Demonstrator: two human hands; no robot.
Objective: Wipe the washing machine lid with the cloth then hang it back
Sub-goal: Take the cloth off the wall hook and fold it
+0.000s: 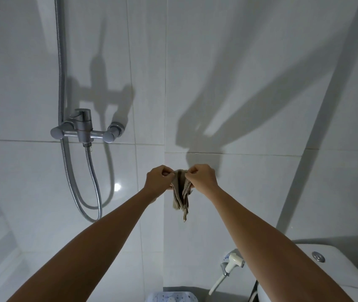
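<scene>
Two hands hold one cloth [181, 194] up against the tiled wall [250, 83], at the corner seam where two wall faces meet. Left hand [159, 179]: fingers curled, pinching the cloth's upper edge from the left. Right hand [202, 178]: fingers curled, pinching the same edge from the right; the two hands sit just beside each other, with bunched fabric between them. The cloth is beige-brown, folded on itself, and hangs down below the hands in loose layers; whether a hook or peg carries it cannot be told, since the hands cover its top. Surroundings: a chrome shower mixer [84, 129] is mounted on the left wall face, well apart from the hands, and its hose [93, 188] loops down below it, near the left forearm but not touching it. At lower right, a white toilet tank [335, 277] with a round flush button stands under the right forearm. A white spray nozzle [233, 261] with its own hose hangs on the wall between the corner and the tank. At the bottom edge, part of a pale blue speckled object [171, 297] shows; what it is cannot be told. Clearance: bare tile lies above the hands and to their right.
</scene>
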